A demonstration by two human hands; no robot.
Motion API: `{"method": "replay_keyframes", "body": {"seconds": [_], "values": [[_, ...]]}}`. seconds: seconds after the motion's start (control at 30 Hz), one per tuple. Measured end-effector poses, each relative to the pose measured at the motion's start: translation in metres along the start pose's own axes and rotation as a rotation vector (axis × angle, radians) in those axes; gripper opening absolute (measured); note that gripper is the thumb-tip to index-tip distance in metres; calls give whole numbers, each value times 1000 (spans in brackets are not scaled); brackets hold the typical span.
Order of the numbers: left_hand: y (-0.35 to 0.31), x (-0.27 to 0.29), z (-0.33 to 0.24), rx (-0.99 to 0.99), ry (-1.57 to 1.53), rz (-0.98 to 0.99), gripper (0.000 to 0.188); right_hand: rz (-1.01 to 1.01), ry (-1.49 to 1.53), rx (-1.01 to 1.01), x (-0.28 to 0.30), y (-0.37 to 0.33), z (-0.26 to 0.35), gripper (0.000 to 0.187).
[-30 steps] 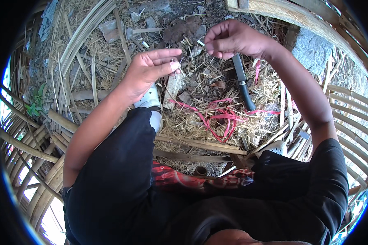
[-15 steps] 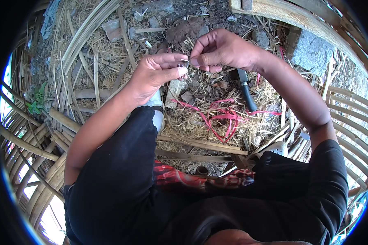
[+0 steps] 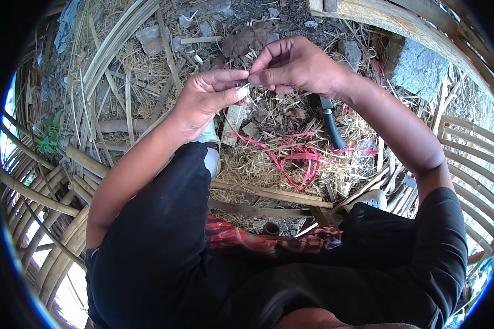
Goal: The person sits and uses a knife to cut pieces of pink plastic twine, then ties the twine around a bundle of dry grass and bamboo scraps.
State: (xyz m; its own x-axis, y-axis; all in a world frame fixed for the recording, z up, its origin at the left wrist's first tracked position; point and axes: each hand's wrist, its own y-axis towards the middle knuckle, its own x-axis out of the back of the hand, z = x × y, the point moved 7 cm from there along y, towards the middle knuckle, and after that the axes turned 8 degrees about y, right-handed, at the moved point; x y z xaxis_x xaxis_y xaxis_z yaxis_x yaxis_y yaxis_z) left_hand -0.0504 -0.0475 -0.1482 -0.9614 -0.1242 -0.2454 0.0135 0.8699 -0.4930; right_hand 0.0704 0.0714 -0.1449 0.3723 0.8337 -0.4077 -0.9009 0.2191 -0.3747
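Observation:
Above the littered ground, my left hand pinches a small, thin whitish thing between thumb and fingers. Too little of it shows to name its kind. My right hand is closed in a pinch, its thumb and forefinger meeting the left fingertips. Whatever lies in that right pinch is hidden or too small to make out. Below the right wrist, a knife with a dark handle lies on the straw. Tangled pink plastic twine is spread on the ground below my hands.
A grey stone block sits at the far right beside a curved wooden beam. Split bamboo strips lie at the far left. Bamboo slats stand at the right. A bamboo strip crosses the ground before my legs.
My right hand has shifted slightly left, bringing its fingertips against those of my left hand. The small whitish thing now tilts differently in my left fingers.

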Motion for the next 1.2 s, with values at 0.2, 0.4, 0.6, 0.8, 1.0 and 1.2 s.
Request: {"method": "replay_keyframes", "body": {"seconds": [0.2, 0.4, 0.6, 0.8, 1.0, 1.2], "values": [[1, 0, -2, -18, -30, -6, 34, 1, 93, 39, 3, 2, -5, 13], [0, 8, 4, 1, 30, -29, 30, -23, 135, 13, 3, 2, -11, 12], [1, 6, 6, 19, 81, -40, 26, -4, 98, -12, -4, -1, -11, 13], [1, 8, 12, 78, 115, -30, 24, 19, 80, -25, -2, -1, -13, 20], [-2, 9, 15, 112, 58, -46, 22, -83, 111, -68, 7, -3, -8, 23], [-9, 8, 22, 144, 21, -37, 22, -71, -743, -471, 73, -24, -47, 46]]}}
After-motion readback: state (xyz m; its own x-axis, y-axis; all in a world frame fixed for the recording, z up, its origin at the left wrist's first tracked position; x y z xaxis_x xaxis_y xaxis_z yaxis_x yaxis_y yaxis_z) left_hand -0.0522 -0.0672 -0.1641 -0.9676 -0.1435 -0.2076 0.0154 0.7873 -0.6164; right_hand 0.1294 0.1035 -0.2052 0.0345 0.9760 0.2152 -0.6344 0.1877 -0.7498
